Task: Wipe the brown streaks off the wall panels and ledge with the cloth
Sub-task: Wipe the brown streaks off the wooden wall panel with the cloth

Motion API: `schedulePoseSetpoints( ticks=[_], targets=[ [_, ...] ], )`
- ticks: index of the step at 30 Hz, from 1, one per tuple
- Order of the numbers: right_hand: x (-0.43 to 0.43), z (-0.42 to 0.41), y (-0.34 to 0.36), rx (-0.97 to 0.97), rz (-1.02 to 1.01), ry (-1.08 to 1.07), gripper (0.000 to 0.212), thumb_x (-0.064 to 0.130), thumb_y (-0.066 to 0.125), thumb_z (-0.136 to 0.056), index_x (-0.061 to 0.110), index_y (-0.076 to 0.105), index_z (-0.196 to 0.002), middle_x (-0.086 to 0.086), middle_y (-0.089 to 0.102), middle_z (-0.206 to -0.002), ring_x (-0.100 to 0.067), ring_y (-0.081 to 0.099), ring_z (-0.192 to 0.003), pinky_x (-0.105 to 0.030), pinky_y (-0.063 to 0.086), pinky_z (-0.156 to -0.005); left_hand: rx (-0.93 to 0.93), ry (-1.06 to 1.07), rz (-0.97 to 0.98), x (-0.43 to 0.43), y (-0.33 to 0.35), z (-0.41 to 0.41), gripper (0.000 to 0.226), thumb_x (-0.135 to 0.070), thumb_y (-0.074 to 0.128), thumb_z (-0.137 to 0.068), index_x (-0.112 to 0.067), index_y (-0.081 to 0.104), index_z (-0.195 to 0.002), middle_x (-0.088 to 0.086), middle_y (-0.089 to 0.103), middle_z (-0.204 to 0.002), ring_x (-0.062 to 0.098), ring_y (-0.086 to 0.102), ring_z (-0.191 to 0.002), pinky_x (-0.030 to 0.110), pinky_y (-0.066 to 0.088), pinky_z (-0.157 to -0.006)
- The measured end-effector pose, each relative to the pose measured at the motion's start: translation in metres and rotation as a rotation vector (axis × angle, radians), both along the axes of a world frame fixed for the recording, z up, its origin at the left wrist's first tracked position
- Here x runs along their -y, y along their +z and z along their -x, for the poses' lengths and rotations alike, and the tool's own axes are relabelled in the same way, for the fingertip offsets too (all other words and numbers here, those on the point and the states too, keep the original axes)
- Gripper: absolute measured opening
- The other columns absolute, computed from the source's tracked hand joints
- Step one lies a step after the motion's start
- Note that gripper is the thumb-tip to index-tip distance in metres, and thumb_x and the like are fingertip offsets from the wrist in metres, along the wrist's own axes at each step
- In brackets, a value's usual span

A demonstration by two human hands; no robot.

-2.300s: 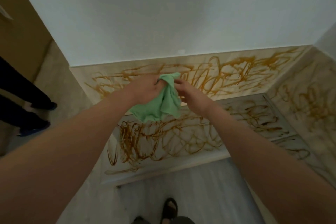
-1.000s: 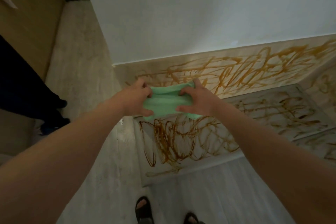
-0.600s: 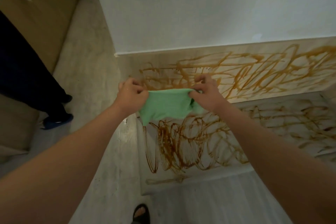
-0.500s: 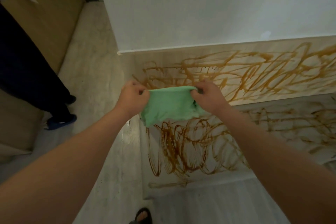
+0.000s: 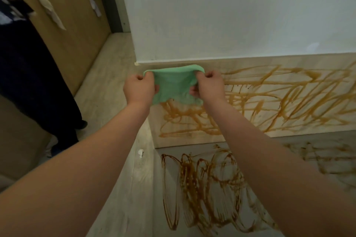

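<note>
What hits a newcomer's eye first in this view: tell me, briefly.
The brown streaks dominate, scrawled thickly across the beige wall panel and the ledge below it, filling the right side. Next comes the bright green cloth, stretched between the left hand and the right hand in front of the panel's top left corner, just under the plain white wall.

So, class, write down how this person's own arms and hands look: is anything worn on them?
The left forearm and right forearm are bare to the frame's edge, no sleeve showing. The left hand and right hand wear no gloves; no watch, bracelet or ring is visible.
</note>
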State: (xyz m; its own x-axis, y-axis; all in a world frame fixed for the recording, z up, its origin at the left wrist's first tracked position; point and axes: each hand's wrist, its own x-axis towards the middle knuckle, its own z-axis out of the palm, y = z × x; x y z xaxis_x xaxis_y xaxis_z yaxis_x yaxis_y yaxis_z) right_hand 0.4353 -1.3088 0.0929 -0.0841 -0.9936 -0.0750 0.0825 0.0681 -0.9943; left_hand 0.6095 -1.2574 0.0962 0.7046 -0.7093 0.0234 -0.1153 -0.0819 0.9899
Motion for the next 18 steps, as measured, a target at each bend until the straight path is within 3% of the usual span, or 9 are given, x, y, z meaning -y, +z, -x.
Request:
schedulePoseSetpoints(
  ticks=[1, 2, 4, 6, 9, 11, 14, 18],
  targets=[
    [0.006, -0.006, -0.003, 0.079, 0.049, 0.024, 0.016, 0.019, 0.064, -0.100, 0.015, 0.050, -0.096, -0.007, 0.062, -0.087, -0.015, 0.069, -0.065, -0.036, 0.064, -0.071, 0.045, -0.008, 0.041, 0.006, -0.003, -0.004, 0.022, -0.031, 0.061, -0.091, -0.017, 0.054, -0.076, 0.016, 0.069, -0.082, 0.014, 0.066, -0.065, 0.042, 0.060, -0.066],
    [0.012, -0.011, -0.008, 0.031, 0.140, 0.048, 0.016, 0.019, 0.066, -0.098, 0.015, 0.051, -0.100, -0.007, 0.062, -0.093, -0.015, 0.069, -0.075, -0.038, 0.064, -0.078, 0.111, -0.031, 0.083, 0.011, -0.007, -0.007, 0.016, -0.029, 0.062, -0.093, -0.018, 0.056, -0.082, 0.008, 0.066, -0.083, 0.010, 0.060, -0.068, 0.032, 0.054, -0.066],
    [0.020, -0.017, -0.025, -0.229, 0.390, 0.099, 0.022, 0.020, 0.068, -0.094, 0.017, 0.055, -0.111, -0.002, 0.060, -0.099, -0.012, 0.062, -0.086, -0.038, 0.059, -0.084, 0.301, -0.120, 0.174, 0.015, -0.019, -0.011, 0.006, -0.020, 0.060, -0.097, -0.019, 0.059, -0.102, -0.003, 0.062, -0.096, 0.005, 0.056, -0.078, 0.009, 0.043, -0.068],
    [0.024, -0.018, -0.043, -0.503, 0.630, 0.157, 0.036, 0.019, 0.066, -0.093, 0.017, 0.052, -0.127, -0.002, 0.057, -0.111, -0.013, 0.058, -0.095, -0.032, 0.053, -0.085, 0.619, -0.221, 0.268, 0.017, -0.039, -0.015, 0.028, -0.014, 0.061, -0.097, -0.015, 0.056, -0.124, 0.004, 0.055, -0.119, 0.010, 0.055, -0.095, 0.004, 0.039, -0.079],
    [0.036, -0.015, -0.068, -0.873, 0.959, 0.103, 0.050, 0.024, 0.067, -0.094, 0.013, 0.049, -0.138, -0.009, 0.050, -0.130, -0.024, 0.055, -0.111, -0.031, 0.047, -0.089, 1.084, -0.261, 0.259, 0.028, -0.072, -0.028, 0.051, -0.023, 0.066, -0.097, -0.015, 0.047, -0.144, 0.016, 0.044, -0.134, 0.024, 0.051, -0.111, 0.027, 0.044, -0.095],
    [0.047, -0.018, -0.076, -1.028, 1.122, -0.069, 0.044, 0.029, 0.065, -0.095, 0.013, 0.054, -0.135, -0.009, 0.056, -0.124, -0.027, 0.059, -0.103, -0.033, 0.048, -0.077, 1.318, -0.155, 0.294, 0.040, -0.085, -0.034, 0.049, -0.028, 0.064, -0.098, -0.014, 0.050, -0.143, 0.020, 0.048, -0.128, 0.035, 0.054, -0.107, 0.044, 0.051, -0.090],
    [0.062, -0.029, -0.074, -1.150, 1.251, -0.280, 0.032, 0.034, 0.056, -0.099, 0.018, 0.061, -0.126, -0.007, 0.062, -0.107, -0.029, 0.063, -0.079, -0.035, 0.046, -0.055, 1.537, 0.017, 0.381, 0.059, -0.089, -0.039, 0.037, -0.027, 0.053, -0.101, -0.009, 0.060, -0.133, 0.022, 0.058, -0.114, 0.041, 0.059, -0.091, 0.048, 0.051, -0.071],
    [0.074, -0.036, -0.076, -1.193, 1.316, -0.422, 0.030, 0.040, 0.054, -0.096, 0.020, 0.065, -0.114, -0.006, 0.063, -0.096, -0.031, 0.061, -0.071, -0.032, 0.036, -0.049, 1.683, 0.210, 0.421, 0.072, -0.092, -0.039, 0.032, -0.027, 0.053, -0.099, -0.010, 0.064, -0.123, 0.018, 0.064, -0.108, 0.038, 0.060, -0.084, 0.045, 0.045, -0.062]
  ],
)
